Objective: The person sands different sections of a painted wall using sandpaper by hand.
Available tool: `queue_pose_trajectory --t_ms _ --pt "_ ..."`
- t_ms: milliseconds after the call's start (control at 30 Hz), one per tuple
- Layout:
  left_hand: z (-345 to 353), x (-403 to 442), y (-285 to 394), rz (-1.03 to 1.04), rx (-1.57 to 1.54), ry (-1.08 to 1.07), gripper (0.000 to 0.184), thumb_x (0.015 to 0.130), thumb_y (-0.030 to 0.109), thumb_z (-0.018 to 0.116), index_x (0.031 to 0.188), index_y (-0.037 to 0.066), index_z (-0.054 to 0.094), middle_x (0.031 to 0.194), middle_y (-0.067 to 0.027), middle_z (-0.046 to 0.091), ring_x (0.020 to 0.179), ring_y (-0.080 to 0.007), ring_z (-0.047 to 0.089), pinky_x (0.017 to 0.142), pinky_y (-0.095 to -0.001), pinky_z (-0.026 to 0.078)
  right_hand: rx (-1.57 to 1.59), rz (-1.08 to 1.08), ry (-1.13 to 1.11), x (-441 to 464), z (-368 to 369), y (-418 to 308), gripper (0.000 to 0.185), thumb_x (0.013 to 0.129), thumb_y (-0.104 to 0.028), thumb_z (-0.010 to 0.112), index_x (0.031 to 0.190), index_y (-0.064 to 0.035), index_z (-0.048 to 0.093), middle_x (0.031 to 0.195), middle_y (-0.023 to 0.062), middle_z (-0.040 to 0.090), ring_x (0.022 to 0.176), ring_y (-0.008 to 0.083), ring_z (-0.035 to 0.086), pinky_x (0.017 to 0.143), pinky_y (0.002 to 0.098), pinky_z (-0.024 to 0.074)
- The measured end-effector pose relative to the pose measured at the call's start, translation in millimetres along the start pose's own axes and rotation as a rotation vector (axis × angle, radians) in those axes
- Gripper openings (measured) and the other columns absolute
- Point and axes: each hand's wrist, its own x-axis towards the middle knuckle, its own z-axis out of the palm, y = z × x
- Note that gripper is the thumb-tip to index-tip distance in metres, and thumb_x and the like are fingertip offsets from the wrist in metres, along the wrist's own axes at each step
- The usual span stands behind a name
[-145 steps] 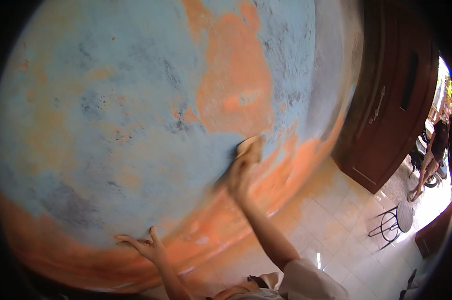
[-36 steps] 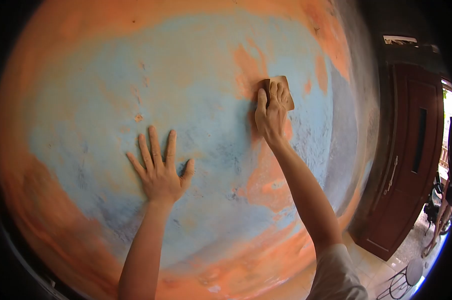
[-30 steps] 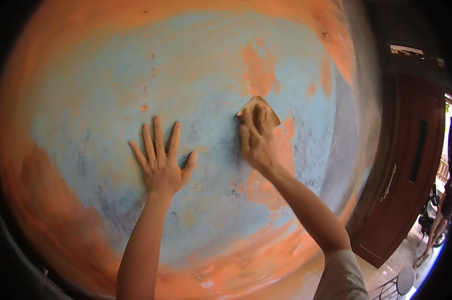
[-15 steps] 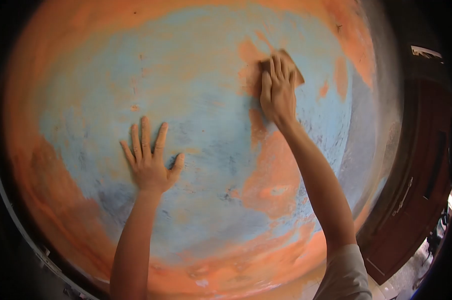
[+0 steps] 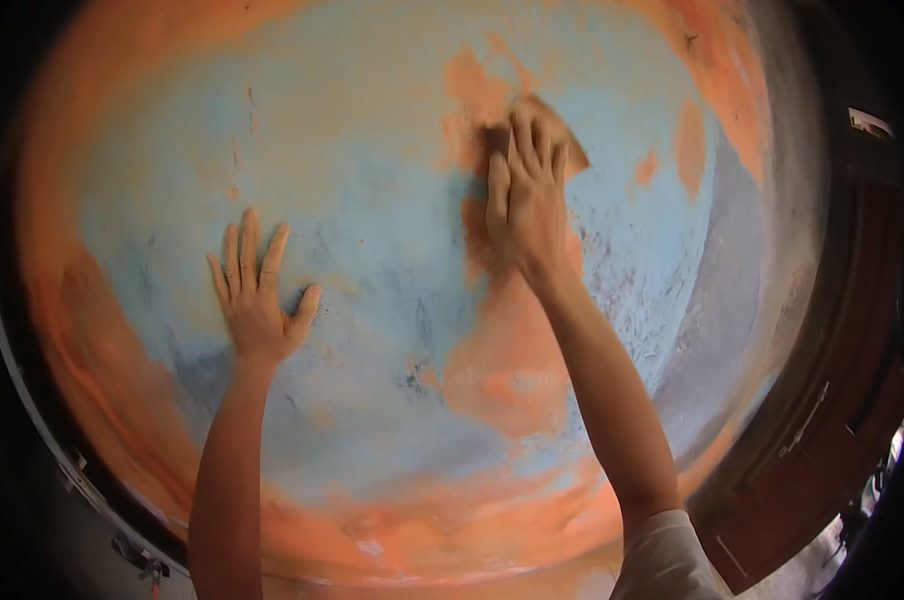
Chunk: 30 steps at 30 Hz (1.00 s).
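A large wall-like surface [image 5: 372, 290], painted patchy light blue with orange showing through, fills most of the head view. My left hand [image 5: 257, 305] lies flat against it at the left, fingers spread, holding nothing. Higher up and to the right, my right hand [image 5: 535, 205] presses a brown sheet of sandpaper [image 5: 562, 138] to the surface. Its fingers lie close together over the sheet and hide much of it. Bare orange patches [image 5: 517, 385] show below and beside that hand.
A dark reddish-brown door or panel [image 5: 792, 480] stands at the far right, with a small pale fixture [image 5: 870, 122] above it. A grey band [image 5: 722, 260] borders the blue on the right. Along the lower left runs a thin pale edge [image 5: 32, 420].
The view has shifted, so the painted surface appears farther left. My right hand and the sandpaper have slid slightly downward across the paint. My left hand keeps its place on the surface.
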Motion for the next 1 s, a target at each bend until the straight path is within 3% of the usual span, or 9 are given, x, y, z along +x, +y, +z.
queue_pose_trajectory --t_ms 100,167,300,467,633,700,867,1000 --pt "-4 0 2 0.010 0.021 -0.040 0.070 0.091 0.053 0.052 0.149 0.020 0.036 0.159 -0.0154 0.025 0.146 -0.0385 0.021 0.115 -0.0625 0.007 -0.023 -0.024 -0.034 -47 -6 3 0.043 0.100 -0.016 0.042 0.137 0.0050 0.049 0.149 0.0169 0.042 0.144 0.0357 0.027 0.117 0.0546 0.0186" --pt "-4 3 0 0.012 0.035 -0.042 0.069 0.091 0.053 0.052 0.150 0.020 0.036 0.159 -0.0153 0.025 0.146 -0.0384 0.020 0.115 -0.0625 0.007 -0.051 -0.110 -0.048 -31 -7 15 0.044 0.099 -0.015 0.043 0.139 0.0040 0.047 0.149 0.0167 0.042 0.144 0.0355 0.028 0.117 0.0549 0.0191" --pt "1 -1 0 -0.020 0.015 -0.032 0.068 0.091 0.056 0.052 0.149 0.025 0.037 0.160 -0.0111 0.023 0.147 -0.0358 0.018 0.117 -0.0616 0.006 -0.114 0.022 0.035 29 2 11 0.044 0.100 -0.017 0.041 0.138 0.0039 0.048 0.149 0.0160 0.043 0.144 0.0344 0.028 0.117 0.0544 0.0180" --pt "4 -3 -3 -0.001 -0.008 -0.016 0.066 0.092 0.054 0.050 0.149 0.024 0.036 0.160 -0.0121 0.022 0.147 -0.0367 0.018 0.116 -0.0624 0.006 -0.113 -0.010 -0.024 -46 5 -1 0.048 0.098 -0.018 0.043 0.141 0.0036 0.044 0.148 0.0169 0.043 0.142 0.0366 0.032 0.115 0.0591 0.0210" --pt "0 -5 1 -0.010 0.005 -0.067 0.065 0.093 0.051 0.051 0.149 0.023 0.036 0.159 -0.0138 0.024 0.146 -0.0377 0.020 0.115 -0.0633 0.008 -0.137 -0.010 -0.006 20 5 11 0.047 0.098 -0.018 0.043 0.139 0.0044 0.045 0.147 0.0176 0.044 0.140 0.0378 0.034 0.115 0.0582 0.0220" --pt "0 -6 1 -0.044 0.030 -0.055 0.066 0.091 0.054 0.052 0.149 0.026 0.037 0.160 -0.0095 0.024 0.147 -0.0339 0.018 0.117 -0.0606 0.007 -0.191 0.028 0.087 34 14 11 0.046 0.098 -0.018 0.043 0.139 0.0049 0.046 0.146 0.0178 0.045 0.139 0.0377 0.034 0.115 0.0566 0.0216" --pt "-1 -10 2 -0.037 0.020 -0.024 0.067 0.091 0.051 0.053 0.149 0.023 0.036 0.159 -0.0110 0.025 0.147 -0.0349 0.020 0.117 -0.0606 0.008 -0.133 -0.009 -0.043 -39 -1 6 0.046 0.100 -0.019 0.042 0.141 0.0008 0.045 0.152 0.0145 0.037 0.143 0.0353 0.030 0.116 0.0554 0.0220" --pt "-4 -7 3 -0.034 0.060 -0.048 0.067 0.091 0.046 0.053 0.150 0.020 0.035 0.159 -0.0126 0.025 0.146 -0.0363 0.020 0.116 -0.0612 0.010 -0.194 -0.072 -0.142 7 -15 28 0.045 0.100 -0.020 0.040 0.140 -0.0012 0.045 0.152 0.0150 0.037 0.142 0.0352 0.030 0.116 0.0571 0.0220"
